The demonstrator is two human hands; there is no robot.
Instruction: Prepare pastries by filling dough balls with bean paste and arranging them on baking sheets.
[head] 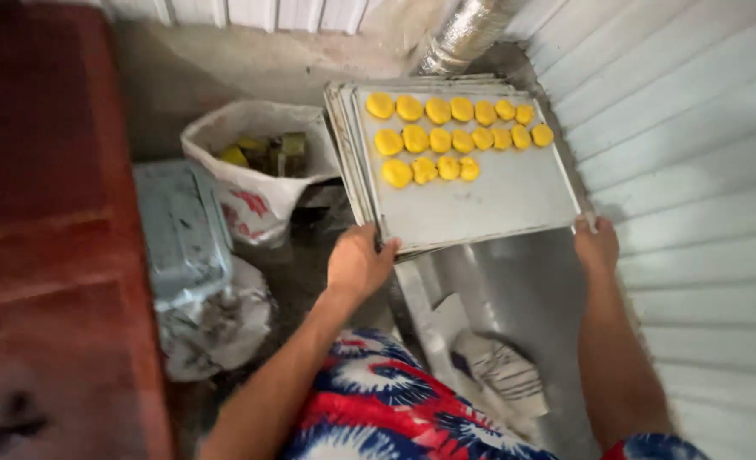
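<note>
Eighteen yellow dough pieces (450,136) lie in three rows on the top baking tray (497,200): seven in the far row, seven in the middle, four in the near row, all crowded toward the tray's far end, with the near half bare. That tray sits on a stack of trays (344,128) whose edges show at the left; their number cannot be told. Two hands hold the top tray's near edge: the left hand (357,262) is curled over the near left corner with fingers closed on the rim, and the right hand (596,244) grips the near right corner, fingertips hidden under the edge. One white sack (254,183) stands left of the trays, beside one pale blue box (182,234), and one silver duct (463,34) rises behind
</note>
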